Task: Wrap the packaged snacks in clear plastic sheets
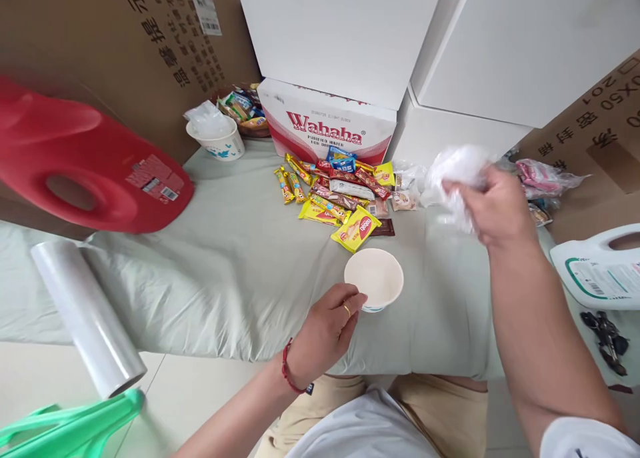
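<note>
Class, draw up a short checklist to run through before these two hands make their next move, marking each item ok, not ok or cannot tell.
1. Left hand on the near paper bowl: ok, fingers at its rim.
2. Near paper bowl's opening facing up: ok.
3. Right hand free: not ok, it holds crumpled plastic.
4. Crumpled plastic off the cloth: ok, held up, though blurred.
5. Nearest yellow packet apart from the bowl: cannot tell, they are very close.
</note>
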Motion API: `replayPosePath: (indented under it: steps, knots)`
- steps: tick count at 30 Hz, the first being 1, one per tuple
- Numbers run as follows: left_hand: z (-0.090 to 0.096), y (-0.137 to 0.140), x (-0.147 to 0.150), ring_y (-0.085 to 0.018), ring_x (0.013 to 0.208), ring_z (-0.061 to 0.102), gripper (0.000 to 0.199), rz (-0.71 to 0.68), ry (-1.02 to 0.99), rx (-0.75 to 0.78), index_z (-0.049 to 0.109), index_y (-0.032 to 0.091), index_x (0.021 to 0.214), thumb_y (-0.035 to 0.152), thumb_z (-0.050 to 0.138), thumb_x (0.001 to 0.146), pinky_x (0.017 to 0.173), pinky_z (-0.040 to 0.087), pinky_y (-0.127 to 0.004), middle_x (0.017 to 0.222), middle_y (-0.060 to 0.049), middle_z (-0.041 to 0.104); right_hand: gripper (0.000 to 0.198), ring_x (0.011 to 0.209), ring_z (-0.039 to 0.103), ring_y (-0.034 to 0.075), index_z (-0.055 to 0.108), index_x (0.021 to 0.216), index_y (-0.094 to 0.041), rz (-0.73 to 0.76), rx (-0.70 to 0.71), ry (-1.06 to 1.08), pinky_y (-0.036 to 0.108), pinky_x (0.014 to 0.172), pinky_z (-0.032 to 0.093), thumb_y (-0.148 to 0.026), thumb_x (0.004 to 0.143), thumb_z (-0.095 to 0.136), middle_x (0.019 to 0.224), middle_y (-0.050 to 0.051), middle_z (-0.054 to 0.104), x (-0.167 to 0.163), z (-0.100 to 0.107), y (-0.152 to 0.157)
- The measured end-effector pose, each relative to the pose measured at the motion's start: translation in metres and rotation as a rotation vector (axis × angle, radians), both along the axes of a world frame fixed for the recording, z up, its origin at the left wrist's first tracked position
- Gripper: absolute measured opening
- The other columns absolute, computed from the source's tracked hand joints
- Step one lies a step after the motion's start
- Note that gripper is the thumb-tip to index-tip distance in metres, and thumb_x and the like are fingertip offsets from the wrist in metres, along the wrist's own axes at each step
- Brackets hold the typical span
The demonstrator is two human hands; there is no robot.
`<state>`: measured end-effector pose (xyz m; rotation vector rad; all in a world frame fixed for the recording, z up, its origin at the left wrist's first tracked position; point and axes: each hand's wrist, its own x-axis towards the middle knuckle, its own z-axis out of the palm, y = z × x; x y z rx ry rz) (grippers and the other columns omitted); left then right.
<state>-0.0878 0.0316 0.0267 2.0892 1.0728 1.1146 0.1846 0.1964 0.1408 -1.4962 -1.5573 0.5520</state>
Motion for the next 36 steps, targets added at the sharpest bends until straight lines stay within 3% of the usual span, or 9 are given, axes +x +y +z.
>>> replayPosePath:
  steps: [4,7,12,17,21,24,28,32,36]
  knots:
    - [0.003,0.0,-0.001,-0.014,0.093,0.069,0.031,-0.006,-0.024,-0.012,0.066,0.02,0.114,0.004,0.047,0.096,0.078,0.057,-0.023,0.105,-0.009,0.067,0.064,0.095,0.067,0.02,0.058,0.129,0.003,-0.25,-0.191,-0.174,0.034,0.084,0.049,-0.038,0.081,0.072,0.113,0.017,0.068,0.016,-0.013,0.081]
    - [0.006,-0.004,-0.001,-0.014,0.09,0.069,0.031,0.007,-0.045,-0.032,0.066,0.021,0.113,0.004,0.047,0.095,0.075,0.056,-0.022,0.104,-0.008,0.067,0.071,0.098,0.067,0.022,0.056,0.135,-0.006,-0.327,-0.138,-0.159,0.039,0.086,0.053,-0.031,0.074,0.082,0.129,0.02,0.064,0.028,-0.027,0.082]
    - [0.017,-0.009,-0.002,-0.014,0.083,0.068,0.026,0.041,-0.107,-0.121,0.068,0.021,0.106,0.008,0.047,0.096,0.07,0.055,-0.023,0.099,-0.008,0.067,0.021,0.073,0.066,0.016,0.076,0.104,-0.021,-0.052,0.047,-0.247,0.031,0.072,0.056,-0.036,0.092,0.066,0.095,0.004,0.074,0.038,-0.045,-0.043]
    - [0.038,-0.013,0.004,-0.013,0.072,0.063,0.024,-0.233,-0.083,-0.241,0.068,0.02,0.094,0.006,0.049,0.09,0.065,0.052,-0.023,0.09,-0.007,0.065,0.041,0.077,0.069,0.012,0.065,0.134,-0.031,0.541,0.009,-0.39,0.024,0.066,0.057,-0.028,0.093,0.068,0.142,0.01,0.061,0.019,-0.051,-0.179]
    - [0.042,-0.024,0.019,-0.014,0.079,0.065,0.031,-0.447,-0.055,-0.241,0.066,0.022,0.106,0.003,0.049,0.089,0.071,0.054,-0.024,0.097,-0.007,0.066,0.025,0.072,0.069,0.013,0.07,0.117,-0.026,0.664,-0.063,-0.426,0.023,0.068,0.056,-0.017,0.097,0.057,0.111,0.006,0.073,0.012,-0.045,-0.229]
    - [0.03,-0.031,0.024,-0.023,0.115,0.063,0.054,-0.305,-0.078,-0.173,0.052,0.03,0.137,0.009,0.061,0.088,0.093,0.057,-0.036,0.127,-0.012,0.06,0.02,0.072,0.069,0.014,0.071,0.107,-0.025,0.663,-0.248,-0.384,0.021,0.065,0.054,-0.019,0.1,0.053,0.088,0.002,0.072,0.035,-0.032,-0.243]
    - [0.005,-0.036,0.01,-0.015,0.083,0.063,0.054,0.063,-0.306,-0.249,0.043,0.033,0.136,0.013,0.062,0.089,0.081,0.06,-0.034,0.089,0.0,0.056,0.021,0.07,0.07,0.02,0.077,0.095,-0.027,0.35,-0.413,-0.444,0.029,0.06,0.055,-0.041,0.096,0.061,0.086,0.004,0.075,0.112,-0.005,-0.206]
    - [-0.009,-0.041,-0.013,-0.012,0.066,0.059,0.043,0.257,-0.374,-0.526,0.046,0.028,0.127,0.015,0.06,0.089,0.084,0.063,-0.037,0.063,0.01,0.035,0.024,0.042,0.046,0.017,0.077,0.08,-0.026,-0.234,-0.204,-0.604,0.035,0.048,0.038,-0.05,0.081,0.075,0.05,0.002,0.06,0.204,0.04,-0.095]
    - [-0.012,-0.05,-0.023,-0.01,0.06,0.057,0.057,0.296,-0.462,-0.571,0.045,0.031,0.134,0.015,0.064,0.082,0.103,0.058,-0.056,0.064,0.012,0.041,0.051,0.095,0.063,0.029,0.071,0.122,-0.022,-0.52,0.108,-0.677,0.047,0.086,0.042,-0.052,0.081,0.074,0.108,0.015,0.072,0.238,0.079,-0.012]
